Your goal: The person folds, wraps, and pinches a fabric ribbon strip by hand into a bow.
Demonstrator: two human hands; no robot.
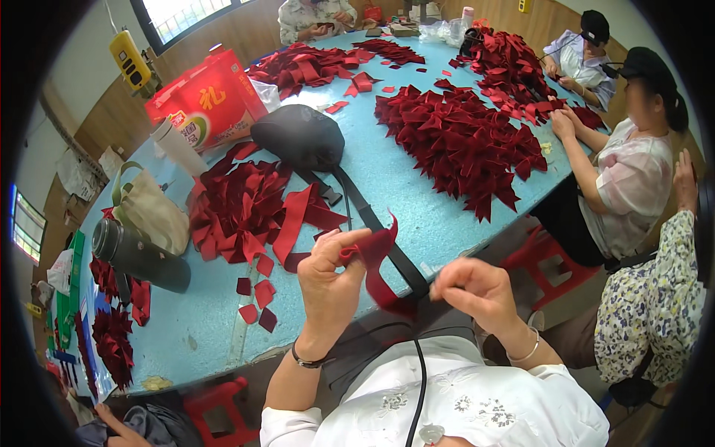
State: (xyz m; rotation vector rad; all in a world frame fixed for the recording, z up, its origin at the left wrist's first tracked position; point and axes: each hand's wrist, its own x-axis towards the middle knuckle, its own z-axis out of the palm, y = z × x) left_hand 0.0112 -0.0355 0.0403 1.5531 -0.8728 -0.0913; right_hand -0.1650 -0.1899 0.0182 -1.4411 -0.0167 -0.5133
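Observation:
Above the near edge of the table, my left hand (328, 287) pinches a folded dark red velvet ribbon (378, 276) between thumb and fingers. One end of the ribbon sticks up, while the rest hangs in a curve to the right. Apart from it, my right hand (480, 294) is closed with thumb and fingertips together. Whatever it pinches, if anything, is too small to make out. Left of my left hand lies a heap of loose red ribbon strips (238, 205), with several small red cut-off pieces (264, 293) nearer to me.
A black bag (298, 135) with a long strap (383, 242), a dark flask (141, 257), a beige pouch (153, 212), a white tumbler (179, 149) and a red gift box (208, 100) stand left. A big pile of velvet bows (458, 141) lies right. Several people sit around the blue table (350, 119).

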